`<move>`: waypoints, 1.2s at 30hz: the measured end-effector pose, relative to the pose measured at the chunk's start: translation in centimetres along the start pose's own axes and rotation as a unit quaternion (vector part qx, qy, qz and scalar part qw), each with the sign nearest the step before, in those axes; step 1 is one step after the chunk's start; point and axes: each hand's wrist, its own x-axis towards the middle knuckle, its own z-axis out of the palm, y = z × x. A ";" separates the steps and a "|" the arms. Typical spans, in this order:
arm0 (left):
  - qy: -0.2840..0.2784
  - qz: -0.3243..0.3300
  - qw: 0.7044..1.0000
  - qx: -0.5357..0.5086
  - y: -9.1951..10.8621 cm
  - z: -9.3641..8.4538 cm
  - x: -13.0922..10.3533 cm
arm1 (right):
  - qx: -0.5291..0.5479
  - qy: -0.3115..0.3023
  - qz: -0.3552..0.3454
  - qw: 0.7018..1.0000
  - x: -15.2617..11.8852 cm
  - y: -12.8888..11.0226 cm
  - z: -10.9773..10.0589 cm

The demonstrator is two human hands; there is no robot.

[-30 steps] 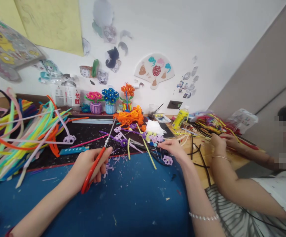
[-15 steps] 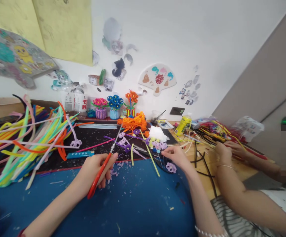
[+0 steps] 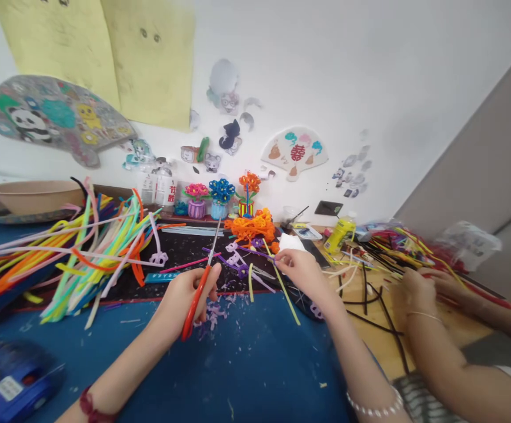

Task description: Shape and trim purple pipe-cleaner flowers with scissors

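Observation:
My left hand (image 3: pixel 193 294) is closed around a pair of scissors (image 3: pixel 197 302) with red handles, their metal blades pointing up and away over the dark mat. My right hand (image 3: pixel 301 270) reaches to the middle of the mat, its thumb and fingertips pinched at the end of a purple pipe cleaner (image 3: pixel 257 253). Close to those fingers lie a yellow-green pipe cleaner (image 3: pixel 287 295), small purple flower shapes (image 3: pixel 243 270) and a bundle of orange pipe cleaner loops (image 3: pixel 253 225). A white tissue (image 3: pixel 289 241) shows partly behind my right hand.
Many coloured pipe cleaners (image 3: pixel 92 247) are heaped at left. A blue glue gun (image 3: pixel 14 382) lies front left. Three potted pipe cleaner flowers (image 3: pixel 220 200) stand by the wall. A yellow bottle (image 3: pixel 341 235) is at right, near another person's hands (image 3: pixel 423 291). Purple scraps (image 3: pixel 213 320) litter the blue surface.
My right hand has moved away from the small flowers and beads, forward and left to the purple pipe cleaner. My view has turned left, bringing the glue gun into sight. The scissors stay in my left hand.

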 end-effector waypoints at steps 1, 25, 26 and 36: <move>0.002 0.001 1.000 -0.008 0.1 -0.1 -0.1 | -0.003 -0.006 -0.012 1.000 0.5 -0.7 0.3; 0.143 0.142 0.970 0.133 -1.4 -0.6 0.5 | 0.503 0.062 -0.049 0.861 1.4 -9.0 3.7; 0.141 0.138 0.969 0.152 -1.6 -0.4 0.5 | 0.562 0.050 -0.046 0.824 1.1 -9.7 3.9; 0.172 0.137 0.973 0.074 -0.9 -1.2 0.7 | 0.607 -0.023 -0.080 0.790 -0.9 -10.1 4.3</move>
